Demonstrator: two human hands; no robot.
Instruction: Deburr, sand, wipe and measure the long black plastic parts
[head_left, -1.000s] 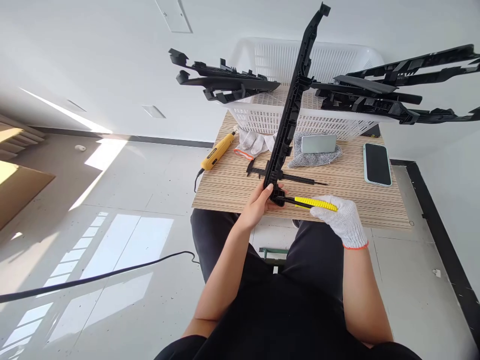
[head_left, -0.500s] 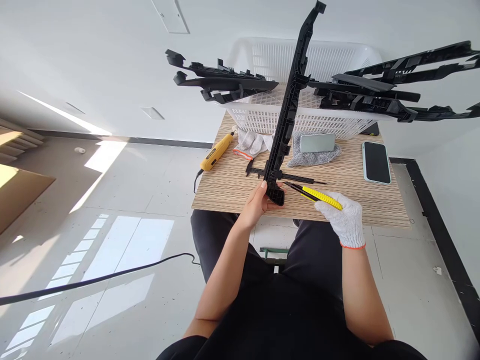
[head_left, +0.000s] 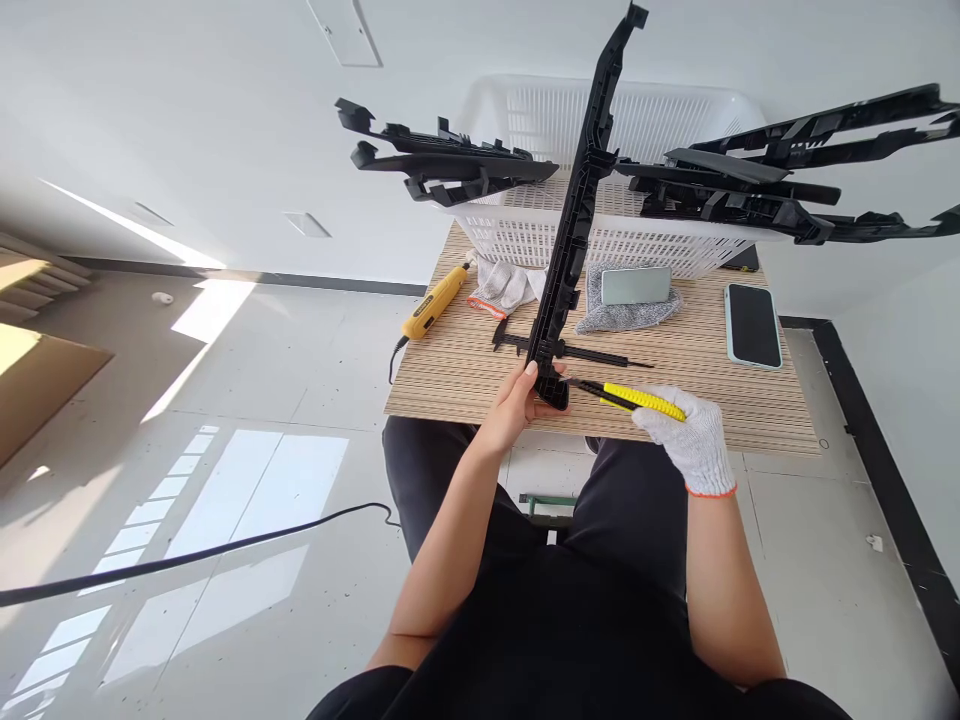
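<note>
My bare left hand (head_left: 516,402) is closed around the lower end of a long black plastic trim piece (head_left: 576,225), which stands tilted up and away over the basket's front. In its white knit glove, my right hand (head_left: 686,428) grips a yellow and black utility knife (head_left: 641,398). The knife points left, and its tip meets the right side of the trim piece's lower end, close to my left fingertips. Whether the blade cuts into the plastic is too small to tell. Behind the trim piece a black caliper (head_left: 592,354) lies across the table.
A white plastic basket (head_left: 517,240) at the back bears several black trim pieces (head_left: 450,160) sticking out both sides. On the wooden table (head_left: 450,385) lie a yellow rotary tool (head_left: 436,302), a glove (head_left: 504,288), a grey cloth (head_left: 628,318) under a pale block (head_left: 636,286), and a phone (head_left: 752,325).
The knife tip has come down slightly and now meets the trim piece's lower end. My right hand has shifted only a little. My left hand and the trim piece stay almost in place.
</note>
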